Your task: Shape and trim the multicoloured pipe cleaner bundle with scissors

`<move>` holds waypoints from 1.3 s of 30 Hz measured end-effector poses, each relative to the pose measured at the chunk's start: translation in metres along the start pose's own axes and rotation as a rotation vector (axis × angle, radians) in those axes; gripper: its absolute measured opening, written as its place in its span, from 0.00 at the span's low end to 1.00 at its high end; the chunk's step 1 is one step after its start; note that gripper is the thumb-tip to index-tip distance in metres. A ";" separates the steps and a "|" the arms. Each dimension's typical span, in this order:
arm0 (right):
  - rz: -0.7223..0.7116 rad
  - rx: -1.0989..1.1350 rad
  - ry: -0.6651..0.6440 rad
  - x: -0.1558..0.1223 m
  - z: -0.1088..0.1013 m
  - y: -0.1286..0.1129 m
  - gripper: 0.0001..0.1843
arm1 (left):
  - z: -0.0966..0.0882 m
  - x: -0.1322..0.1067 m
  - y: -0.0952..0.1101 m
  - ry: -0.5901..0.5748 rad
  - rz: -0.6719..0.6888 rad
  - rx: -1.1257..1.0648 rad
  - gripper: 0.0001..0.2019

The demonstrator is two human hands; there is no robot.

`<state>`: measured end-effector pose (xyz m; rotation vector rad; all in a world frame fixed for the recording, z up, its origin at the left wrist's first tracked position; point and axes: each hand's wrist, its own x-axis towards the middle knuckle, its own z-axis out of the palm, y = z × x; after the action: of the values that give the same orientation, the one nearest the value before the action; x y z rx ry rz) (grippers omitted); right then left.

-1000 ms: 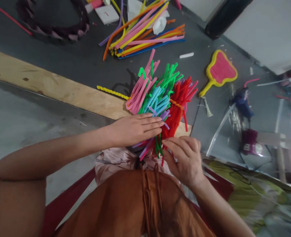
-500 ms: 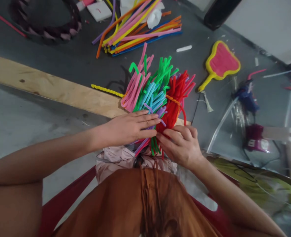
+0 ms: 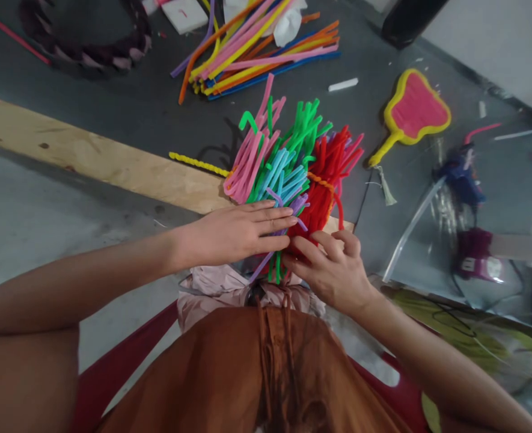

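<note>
A bundle of pipe cleaners lies across the table's front edge, its lower ends hanging toward my lap. Pink pipe cleaners point(image 3: 248, 159) are on the left, green ones point(image 3: 306, 129) and light blue ones point(image 3: 284, 175) in the middle, red ones point(image 3: 322, 198) on the right. An orange twisted pipe cleaner point(image 3: 320, 179) crosses the red ones. My left hand point(image 3: 243, 231) rests flat over the lower bundle with fingers stretched out. With bent fingers, my right hand point(image 3: 329, 261) grips the red pipe cleaners' lower part; its fingertips are partly hidden. A yellow twisted stem point(image 3: 198, 163) sticks out leftward.
Loose pipe cleaners point(image 3: 256, 57) in several colours lie at the back. A pink, yellow-edged fan shape point(image 3: 419, 111) with a tassel is to the right. A glue gun point(image 3: 480, 255) and clear glue sticks lie farther right. A dark braided ring point(image 3: 85, 57) sits back left.
The view has shifted slightly. My right hand has moved a little left against the lower ends, and the green ends below have shifted left. My left hand stays flat on the bundle.
</note>
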<state>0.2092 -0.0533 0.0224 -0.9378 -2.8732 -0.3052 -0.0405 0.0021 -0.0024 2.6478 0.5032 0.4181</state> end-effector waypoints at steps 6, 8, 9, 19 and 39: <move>-0.003 0.074 0.046 -0.011 0.000 0.003 0.08 | 0.001 0.000 0.001 -0.019 0.004 0.046 0.17; -0.012 0.150 0.062 -0.013 -0.002 0.003 0.08 | 0.002 0.000 0.000 -0.021 -0.001 0.043 0.18; -0.012 0.186 0.068 -0.013 -0.004 0.002 0.08 | 0.002 0.000 0.000 -0.019 -0.005 0.038 0.19; -0.045 0.140 -0.006 -0.001 0.001 0.002 0.16 | 0.001 0.001 0.001 -0.039 -0.011 0.075 0.19; 0.207 0.245 0.309 -0.066 0.028 0.009 0.36 | 0.033 0.001 0.008 0.288 0.072 0.464 0.13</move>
<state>0.2662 -0.0778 -0.0138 -1.0272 -2.4429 -0.0684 -0.0258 -0.0156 -0.0274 3.0733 0.6617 0.7966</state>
